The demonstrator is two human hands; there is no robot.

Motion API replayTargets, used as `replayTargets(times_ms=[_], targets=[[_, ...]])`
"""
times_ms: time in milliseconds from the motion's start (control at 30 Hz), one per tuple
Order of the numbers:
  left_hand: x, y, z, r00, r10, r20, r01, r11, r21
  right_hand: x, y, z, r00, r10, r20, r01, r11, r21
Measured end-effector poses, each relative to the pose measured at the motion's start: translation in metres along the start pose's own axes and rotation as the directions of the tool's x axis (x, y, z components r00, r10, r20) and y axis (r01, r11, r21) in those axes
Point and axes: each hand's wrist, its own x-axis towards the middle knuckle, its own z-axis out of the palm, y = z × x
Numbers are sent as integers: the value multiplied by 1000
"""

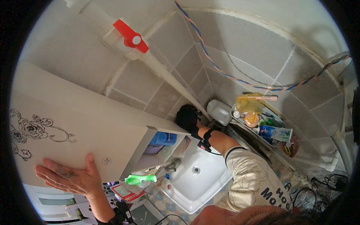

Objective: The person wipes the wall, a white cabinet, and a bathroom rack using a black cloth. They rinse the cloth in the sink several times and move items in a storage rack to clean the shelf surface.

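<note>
My left hand (pixel 69 176) lies flat against the side of a pale cabinet (pixel 107 135), its fingers apart and holding nothing. Dark marks show on this hand. My right hand (pixel 198 125) reaches past the cabinet's far edge toward the tiled corner. It is at a bundled black cloth (pixel 186 116) and appears to grip it; most of the fingers are hidden. The white washbasin (pixel 194 197) lies below my right forearm. Close to the cloth, a white plastic pipe (pixel 171 80) slants down along the wall from a valve with a red handle (pixel 130 36).
A caddy (pixel 233 112) holding toothpaste (pixel 274 132) and bottles stands right of a grey-white container (pixel 219 112). Twisted wires (pixel 213 64) hang across the upper right. Blue bottles (pixel 164 138) fill an open cabinet shelf. A green-handled object (pixel 140 179) lies near the faucet (pixel 173 164).
</note>
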Motion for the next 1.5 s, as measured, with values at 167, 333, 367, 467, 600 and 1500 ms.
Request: replayTargets(times_ms=[167, 333, 367, 467, 600, 1500], targets=[[-2, -1, 7, 1000, 12, -5, -12, 1000, -6, 19, -35, -11, 994, -105, 28, 106, 994, -33], [1, 3, 4, 1000, -21, 12, 21, 1000, -12, 63, -137, -41, 921, -384, 65, 385, 923, -4], [1, 4, 3, 1000, -25, 8, 25, 1000, -18, 67, -145, -43, 909, -406, 94, 409, 912, -21], [2, 3, 1, 1000, -13, 16, 13, 999, 41, 74, -101, -26, 931, -281, 233, 307, 948, -80], [0, 4, 2, 1000, -18, 19, 18, 999, 32, 27, -17, -8, 990, -33, 137, 35, 999, -9], [-3, 1, 7, 1000, -15, 1, 15, 1000, 5, 20, 0, -49, 993, -109, -53, 86, 944, -318]])
